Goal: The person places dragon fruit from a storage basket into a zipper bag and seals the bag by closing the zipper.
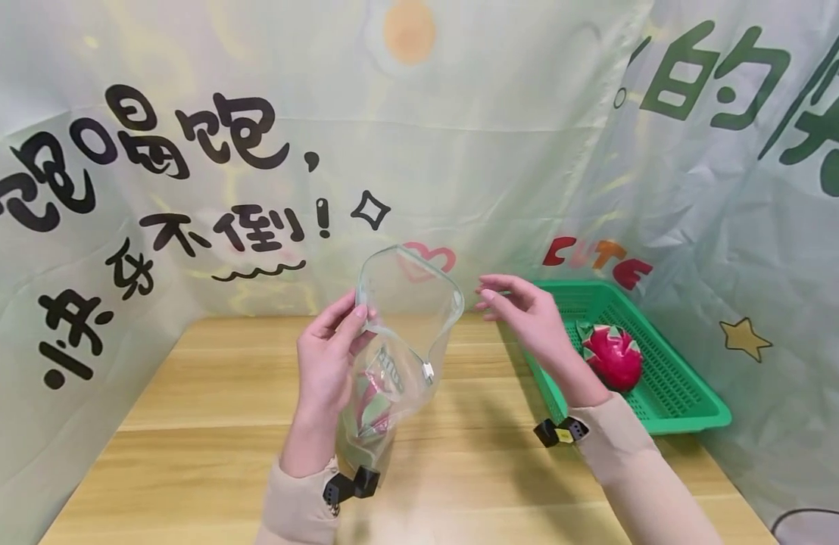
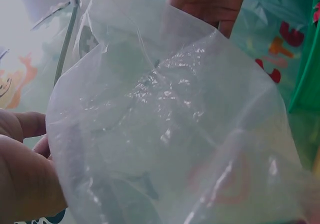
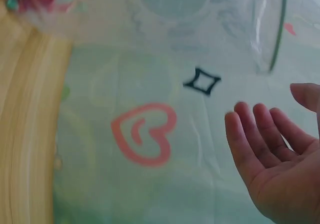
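My left hand (image 1: 331, 348) pinches the rim of a clear zip bag (image 1: 409, 393) on its left side, and the bag hangs with its mouth standing wide. Low inside the bag, seen through the plastic, is a pink-red dragon fruit (image 1: 373, 409) with green scales; it also shows at the top left of the right wrist view. Just right of the bag's mouth is my right hand (image 1: 528, 314), apart from it, with loosely bent fingers and nothing in them. In the left wrist view the plastic bag (image 2: 165, 109) fills most of the picture.
A green plastic basket (image 1: 706, 416) stands at the right of the wooden table (image 1: 222, 424). Another dragon fruit (image 1: 613, 359) lies in it. Printed cloth (image 1: 494, 174) hangs behind the table and along both sides.
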Demonstrator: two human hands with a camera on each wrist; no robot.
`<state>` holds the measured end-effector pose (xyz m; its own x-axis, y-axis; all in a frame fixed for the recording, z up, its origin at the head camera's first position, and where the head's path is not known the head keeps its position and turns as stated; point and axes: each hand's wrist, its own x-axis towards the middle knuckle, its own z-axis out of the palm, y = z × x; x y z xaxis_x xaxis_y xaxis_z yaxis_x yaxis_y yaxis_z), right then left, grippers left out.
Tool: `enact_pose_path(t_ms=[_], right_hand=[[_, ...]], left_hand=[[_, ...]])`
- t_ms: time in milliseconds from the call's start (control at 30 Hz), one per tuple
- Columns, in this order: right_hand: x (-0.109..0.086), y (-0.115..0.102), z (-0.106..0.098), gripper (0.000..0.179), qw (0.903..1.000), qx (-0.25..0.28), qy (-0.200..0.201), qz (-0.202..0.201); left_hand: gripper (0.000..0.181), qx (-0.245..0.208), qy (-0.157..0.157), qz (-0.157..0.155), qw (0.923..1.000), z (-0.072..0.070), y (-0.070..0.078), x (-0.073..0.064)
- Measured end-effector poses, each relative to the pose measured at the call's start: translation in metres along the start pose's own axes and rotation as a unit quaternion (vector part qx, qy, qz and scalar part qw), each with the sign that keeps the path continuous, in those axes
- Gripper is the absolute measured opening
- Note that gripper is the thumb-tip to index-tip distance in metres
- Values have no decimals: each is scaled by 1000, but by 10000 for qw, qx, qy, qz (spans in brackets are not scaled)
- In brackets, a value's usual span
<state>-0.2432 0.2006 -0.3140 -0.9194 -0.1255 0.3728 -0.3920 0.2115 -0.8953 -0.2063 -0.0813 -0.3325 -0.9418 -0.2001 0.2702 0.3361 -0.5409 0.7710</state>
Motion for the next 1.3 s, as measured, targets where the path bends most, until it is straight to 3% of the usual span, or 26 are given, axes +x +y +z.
enact_pose_path(t_ms=[133, 300, 467, 600, 800, 1067, 1300], right_hand=[[-7, 8, -31, 41, 9967, -565, 543, -228], [-14, 24, -81, 49, 9818, -1552, 1081, 200], [-21, 48, -128, 58, 9653, -2224, 1199, 664], [-27, 67, -152, 70, 9509, -2735, 1030, 1017], [-35, 99, -174, 87, 9309, -3263, 437, 1581], [-39, 136, -192, 103, 9353, -3225, -202, 1443], [-42, 155, -201, 108, 9305, -3326, -497, 1451]], left_hand=[[30, -77, -98, 69, 9999, -1, 0, -3], [31, -120, -126, 42, 9998, -1, 1, -3], [31, -140, -190, 31, 9997, 1, 2, -5], [31, -150, -215, 14, 9997, 1, 3, -6], [31, -173, -263, 17, 9995, 0, 3, -5], [31, -204, -277, 4, 9994, -1, 2, -4], [31, -164, -306, 1, 9994, -1, 3, -4]])
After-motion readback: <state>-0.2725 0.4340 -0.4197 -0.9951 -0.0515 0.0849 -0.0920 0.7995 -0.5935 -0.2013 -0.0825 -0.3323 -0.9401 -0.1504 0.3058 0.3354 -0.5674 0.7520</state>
